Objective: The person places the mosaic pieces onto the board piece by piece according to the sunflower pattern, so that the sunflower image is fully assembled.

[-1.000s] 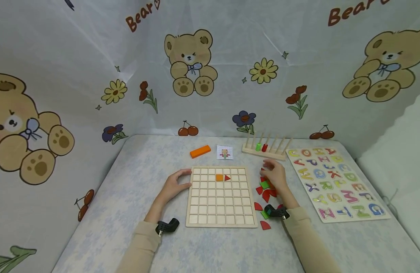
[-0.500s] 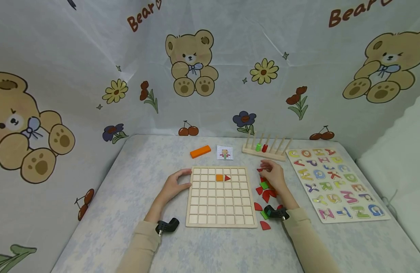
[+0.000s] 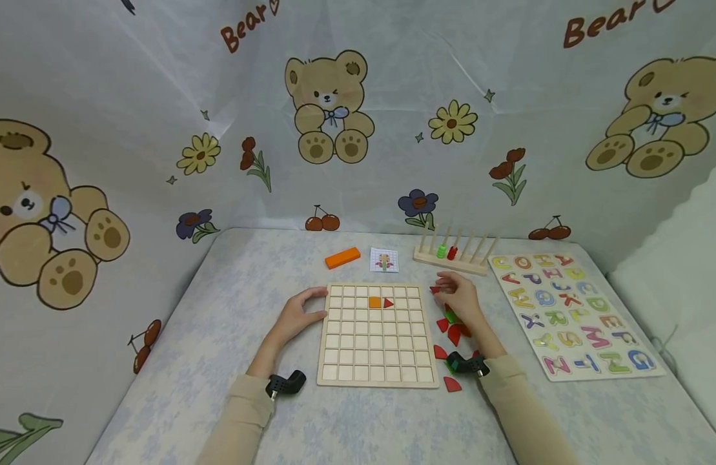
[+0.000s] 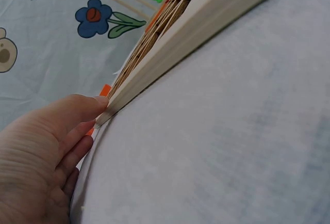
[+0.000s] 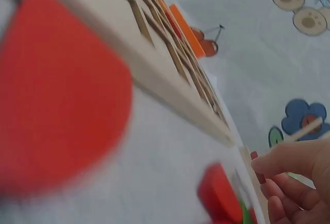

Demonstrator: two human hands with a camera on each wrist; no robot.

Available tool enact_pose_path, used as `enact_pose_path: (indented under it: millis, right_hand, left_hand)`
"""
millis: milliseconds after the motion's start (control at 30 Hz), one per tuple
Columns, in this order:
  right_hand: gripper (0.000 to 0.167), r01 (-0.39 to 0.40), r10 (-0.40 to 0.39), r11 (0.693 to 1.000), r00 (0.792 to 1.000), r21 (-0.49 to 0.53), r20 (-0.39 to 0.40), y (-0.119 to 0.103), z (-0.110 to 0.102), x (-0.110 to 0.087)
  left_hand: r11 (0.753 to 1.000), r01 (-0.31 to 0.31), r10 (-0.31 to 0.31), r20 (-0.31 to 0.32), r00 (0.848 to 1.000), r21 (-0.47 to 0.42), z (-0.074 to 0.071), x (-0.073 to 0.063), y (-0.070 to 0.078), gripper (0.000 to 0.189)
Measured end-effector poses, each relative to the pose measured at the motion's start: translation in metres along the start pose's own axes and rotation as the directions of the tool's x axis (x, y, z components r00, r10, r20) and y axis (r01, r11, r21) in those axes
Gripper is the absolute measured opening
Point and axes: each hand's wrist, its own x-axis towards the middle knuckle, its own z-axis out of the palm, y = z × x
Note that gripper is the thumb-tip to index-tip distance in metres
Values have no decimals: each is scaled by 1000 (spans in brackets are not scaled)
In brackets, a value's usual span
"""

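Observation:
At the upper left edge of the pale wooden grid board (image 3: 371,352), my left hand (image 3: 295,318) touches the frame with its thumb and fingers. An orange square (image 3: 374,302) and a red triangle (image 3: 388,303) sit in neighbouring cells of the board. My right hand (image 3: 459,297), beyond the board's right edge, pinches a small red piece (image 3: 434,290) between thumb and fingers. The right wrist view shows this piece (image 5: 257,167) edge-on at the fingertips. Below that hand lie several loose red pieces (image 3: 454,334) and green pieces (image 3: 450,314), partly hidden by the hand and wrist.
Behind the board are an orange block (image 3: 343,258) and a small picture card (image 3: 384,261). A wooden peg rack (image 3: 450,259) with green and red beads stands at the back right. The alphabet puzzle board (image 3: 572,316) lies at the right. A bear-print cloth (image 3: 358,187) hangs behind the table.
My right hand has moved left towards the board, with the red piece now showing beyond its fingertips. My left hand and the board have stayed in place.

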Motion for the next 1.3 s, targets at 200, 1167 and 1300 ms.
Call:
enact_pose_path:
  millis: [200,1167,1300]
  right_hand:
    - [45,5,-8,998,998,60,60,-25,22,-2]
    - [43,134,-175,980,931,145,322,-64,114,4]
    - [43,142,-177,981,931,131,320,-65,116,4]
  left_hand:
    - [1000,11,-11,6,1000,-5,0,0,3,52]
    - [999,23,-23,9,1000,-45,0,2,2,54]
    - [999,25,-25,8,1000,-46,0,1,2,54]
